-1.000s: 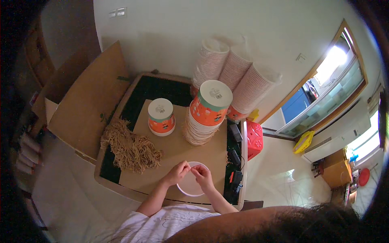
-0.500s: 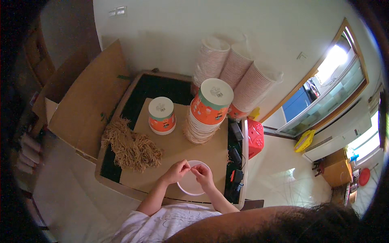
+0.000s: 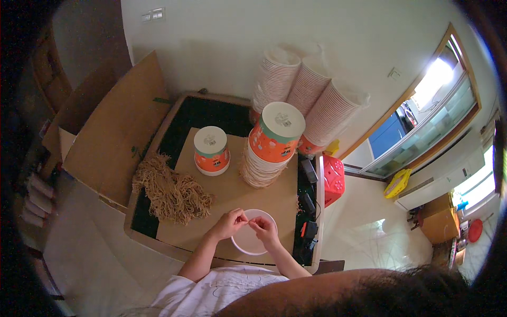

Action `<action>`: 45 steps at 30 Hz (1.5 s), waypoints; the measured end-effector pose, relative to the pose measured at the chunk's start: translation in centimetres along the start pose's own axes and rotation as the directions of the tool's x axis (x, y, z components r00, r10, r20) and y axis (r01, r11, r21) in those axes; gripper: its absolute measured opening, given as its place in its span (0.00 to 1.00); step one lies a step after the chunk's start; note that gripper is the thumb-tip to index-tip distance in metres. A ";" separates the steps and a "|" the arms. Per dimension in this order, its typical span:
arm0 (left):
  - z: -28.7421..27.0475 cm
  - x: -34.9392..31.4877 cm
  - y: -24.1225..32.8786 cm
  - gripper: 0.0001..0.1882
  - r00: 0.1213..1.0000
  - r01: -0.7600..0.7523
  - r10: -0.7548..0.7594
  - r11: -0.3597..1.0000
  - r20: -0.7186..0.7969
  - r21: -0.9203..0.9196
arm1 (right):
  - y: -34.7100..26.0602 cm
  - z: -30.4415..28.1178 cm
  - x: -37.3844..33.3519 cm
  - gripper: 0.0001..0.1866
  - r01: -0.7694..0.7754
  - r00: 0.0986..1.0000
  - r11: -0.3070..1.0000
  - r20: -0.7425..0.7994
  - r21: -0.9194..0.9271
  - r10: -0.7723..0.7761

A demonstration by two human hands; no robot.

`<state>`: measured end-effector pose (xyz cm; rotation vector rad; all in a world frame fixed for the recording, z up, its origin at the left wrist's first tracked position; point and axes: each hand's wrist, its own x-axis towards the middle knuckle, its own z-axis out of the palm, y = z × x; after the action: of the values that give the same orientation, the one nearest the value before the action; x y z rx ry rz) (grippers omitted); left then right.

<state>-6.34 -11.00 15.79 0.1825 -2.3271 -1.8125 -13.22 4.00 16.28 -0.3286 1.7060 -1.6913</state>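
Both hands meet above an upright white paper tub (image 3: 248,244) at the near edge of the cardboard sheet. My left hand (image 3: 228,225) is closed in a pinch. Close beside it, almost fingertip to fingertip, my right hand (image 3: 265,231) pinches too. Whatever lies between the fingers is too small to make out. Left of the hands lies a loose bundle of tan twine strands (image 3: 171,190). Beyond them stand a single upturned orange-and-green paper tub (image 3: 212,153) and a tall stack of upturned tubs (image 3: 274,138), with twine around its lower part.
Plastic-wrapped stacks of white tubs (image 3: 306,84) lean by the wall. A cardboard sheet (image 3: 232,203) covers much of the dark green tabletop. Black adapters (image 3: 309,230) line its right side, and a red plastic stool (image 3: 332,179) stands beyond. Large cardboard flaps (image 3: 121,132) rise at left.
Almost nothing differs. Both hands stay pinched over the white tub, with only slight shifts of the fingers.
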 end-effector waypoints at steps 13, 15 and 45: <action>-0.4 0.0 0.9 0.03 1.000 -0.019 0.019 0.997 0.006 0.070 | 0.6 -0.4 0.0 0.05 -0.050 0.999 0.999 0.015 -0.004 0.050; -0.3 0.0 1.0 0.04 1.000 0.017 -0.017 1.000 0.008 0.018 | 0.1 -0.5 -0.2 0.05 -0.074 0.997 0.997 0.000 0.034 0.074; -0.7 0.0 -0.2 0.04 0.965 0.170 -0.137 0.976 0.223 -0.135 | 3.4 0.2 -0.4 0.05 0.151 0.988 0.988 -0.025 -0.007 -0.151</action>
<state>-6.22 -11.67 15.76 0.1589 -2.3556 -2.1760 -11.85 4.49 13.16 -0.4511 1.7416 -1.8067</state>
